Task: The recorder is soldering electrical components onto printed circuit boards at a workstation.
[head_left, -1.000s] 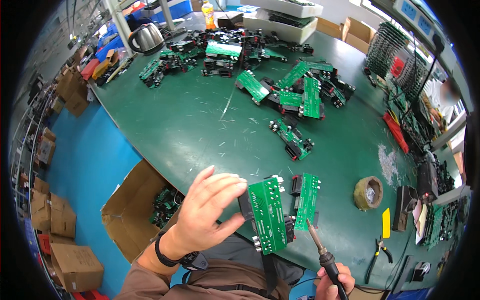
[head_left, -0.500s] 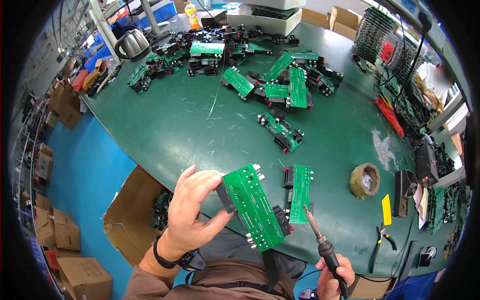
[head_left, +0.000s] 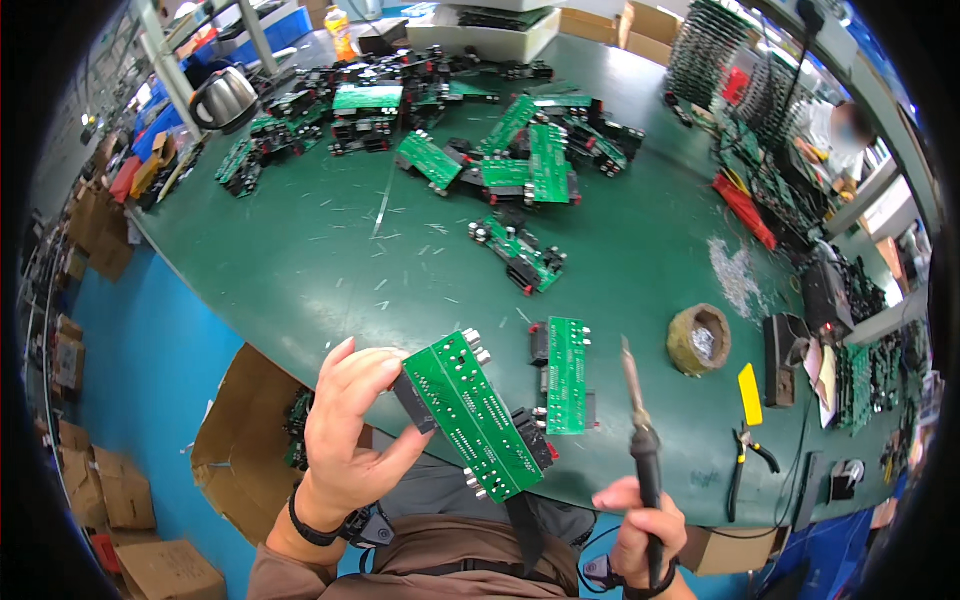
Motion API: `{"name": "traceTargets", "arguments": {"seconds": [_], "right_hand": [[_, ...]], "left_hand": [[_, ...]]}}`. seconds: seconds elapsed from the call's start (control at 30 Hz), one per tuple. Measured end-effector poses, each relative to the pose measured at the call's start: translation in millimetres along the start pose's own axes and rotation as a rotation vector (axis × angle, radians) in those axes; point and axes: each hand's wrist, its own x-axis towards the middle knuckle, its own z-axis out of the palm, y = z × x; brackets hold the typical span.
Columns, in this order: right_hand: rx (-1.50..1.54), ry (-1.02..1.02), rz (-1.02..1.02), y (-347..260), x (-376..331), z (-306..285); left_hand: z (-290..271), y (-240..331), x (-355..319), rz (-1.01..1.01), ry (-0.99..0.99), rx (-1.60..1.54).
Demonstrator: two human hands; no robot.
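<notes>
My left hand [head_left: 352, 425] grips a green circuit board [head_left: 472, 418] by the black part on its left edge, with the soldered underside facing up. The board is tilted above the near edge of the table. My right hand [head_left: 645, 530] is closed around the dark handle of a soldering iron [head_left: 646, 455], its tip pointing away from me and apart from both boards. Between the held board and the iron, a second circuit board [head_left: 567, 375] lies solder side up on the green table [head_left: 330, 245].
Several circuit boards [head_left: 530, 160] are heaped at the back. To the right stand a round pot [head_left: 698, 340] with silvery bits, a yellow strip [head_left: 750, 394] and cutting pliers [head_left: 742, 470]. A cardboard box [head_left: 240, 440] sits below at left. Another person [head_left: 835, 135] is at far right.
My right hand has raised the soldering iron, and its tip has swung away from the lying board. My left hand still holds its board at a similar tilt. The whole view has shifted.
</notes>
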Motion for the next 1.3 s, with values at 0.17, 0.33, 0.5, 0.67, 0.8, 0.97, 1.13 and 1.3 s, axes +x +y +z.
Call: {"name": "traceTargets", "arguments": {"seconds": [0.17, 0.33, 0.5, 0.67, 0.8, 0.97, 1.13, 1.3], "right_hand": [[-0.135, -0.053, 0.038, -4.0, 43.4, 15.9], [-0.186, 0.0, 0.046, 1.6, 47.7, 26.4], [-0.197, 0.045, 0.018, 7.0, 47.2, 24.1], [-0.224, 0.089, -0.016, 15.9, 45.6, 22.7], [-0.248, 0.097, -0.027, 18.2, 46.2, 21.0], [-0.304, 0.058, -0.016, 16.9, 48.1, 20.2], [-0.434, 0.031, -0.132, 28.7, 46.7, 14.9], [-0.474, 0.061, -0.141, 34.8, 48.7, 10.4]], "left_hand": [[9.7, 12.5, -3.0, 0.063, -0.049, 0.018], [16.8, 21.3, -2.5, 0.107, -0.041, 0.024], [20.1, 26.7, -3.8, 0.161, -0.05, 0.081], [29.3, 24.4, -2.0, 0.144, -0.051, 0.078], [35.2, 23.9, -1.2, 0.107, -0.031, 0.067], [37.5, 25.7, -1.5, 0.134, -0.019, 0.104], [42.5, 29.4, 1.7, 0.133, -0.039, 0.123], [44.6, 23.6, 2.9, 0.107, -0.055, 0.127]]}}
